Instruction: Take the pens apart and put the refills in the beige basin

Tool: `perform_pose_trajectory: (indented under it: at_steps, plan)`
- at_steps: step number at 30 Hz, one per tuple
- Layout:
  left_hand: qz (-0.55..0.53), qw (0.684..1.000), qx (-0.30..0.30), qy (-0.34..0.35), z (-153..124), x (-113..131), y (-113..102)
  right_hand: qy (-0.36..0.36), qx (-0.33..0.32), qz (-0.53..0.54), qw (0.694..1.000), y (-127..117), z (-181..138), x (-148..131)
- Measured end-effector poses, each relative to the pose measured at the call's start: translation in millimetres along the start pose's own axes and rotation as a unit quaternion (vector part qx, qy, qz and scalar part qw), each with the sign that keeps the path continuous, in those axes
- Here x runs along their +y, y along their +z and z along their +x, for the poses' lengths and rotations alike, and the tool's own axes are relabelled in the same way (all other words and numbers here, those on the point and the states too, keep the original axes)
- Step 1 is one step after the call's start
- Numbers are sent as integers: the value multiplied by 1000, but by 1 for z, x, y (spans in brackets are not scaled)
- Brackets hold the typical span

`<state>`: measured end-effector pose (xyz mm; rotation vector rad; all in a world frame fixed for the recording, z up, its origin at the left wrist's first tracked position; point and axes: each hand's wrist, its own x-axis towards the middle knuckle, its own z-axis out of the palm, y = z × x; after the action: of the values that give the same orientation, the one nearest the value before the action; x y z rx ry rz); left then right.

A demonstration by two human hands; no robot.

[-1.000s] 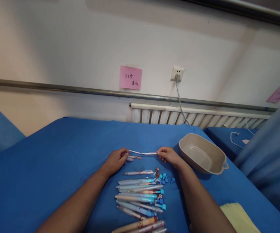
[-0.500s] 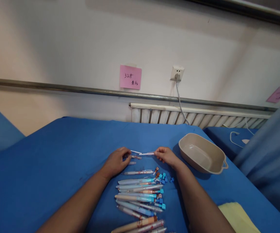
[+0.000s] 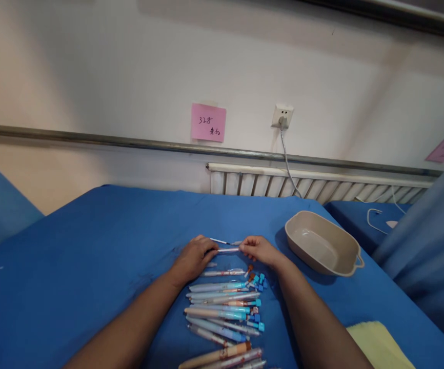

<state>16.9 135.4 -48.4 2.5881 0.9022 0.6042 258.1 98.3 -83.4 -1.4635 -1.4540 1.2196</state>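
Observation:
My left hand point(image 3: 196, 258) is closed, thumb and fingers pinched at the left end of a slim pen piece; in the earlier frame a patterned pen barrel showed there, now mostly hidden by the fingers. Opposite it, my right hand point(image 3: 259, 250) pinches the right end of a thin white pen refill point(image 3: 228, 250), which spans the gap between both hands. Just behind lies another white refill with a dark tip point(image 3: 219, 241). Nearer to me, pens with pale blue, peach and clear barrels point(image 3: 218, 297) lie in a rough column. Small blue and brown caps point(image 3: 259, 280) are scattered by their right ends.
A beige basin point(image 3: 322, 243) stands to the right of my right hand on the blue-covered table point(image 3: 91, 246). A yellow cloth point(image 3: 378, 343) lies at the lower right. Behind are a radiator point(image 3: 268, 179), a wall socket with a cable point(image 3: 282, 116) and a pink note point(image 3: 208, 122).
My right hand has brought the refill slightly left and toward me, in line with my left hand's fingers. The hands are closer together, and the patterned barrel is now mostly covered.

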Motion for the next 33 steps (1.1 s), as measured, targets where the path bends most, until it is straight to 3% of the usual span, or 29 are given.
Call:
perform_pose_trajectory:
  at_steps: [6, 10, 12, 16, 20, 23, 27, 30, 33]
  plan:
    - [14, 1000, -8, -3, -1, 1, -5, 2, 82, -88, 993, -29, 0, 8]
    - [14, 1000, 10, 1, -1, 1, -5, -38, 131, -222, 965, -24, -7, -8]
    - [13, 999, 37, -16, -1, -1, -4, -76, 103, -298, 946, -11, -13, -20]
    - [0, 994, 95, -56, -1, -9, -3, -144, -57, -319, 935, 24, -25, -40]
    - [-39, 987, 131, -88, -1, -14, -1, -178, -87, -340, 919, 42, -29, -42]
    - [-94, 978, 149, -114, -1, -15, -1, -162, -98, -285, 940, 39, -24, -34]
    - [-196, 960, 146, -136, -1, -13, -2, -84, -90, -87, 989, 26, -13, -21]
    - [-228, 961, 97, -122, -2, -8, -3, -60, -85, 32, 994, 20, -7, -15]
    - [-225, 966, 58, -114, -1, -2, -2, -59, -85, 70, 992, 17, -5, -14]
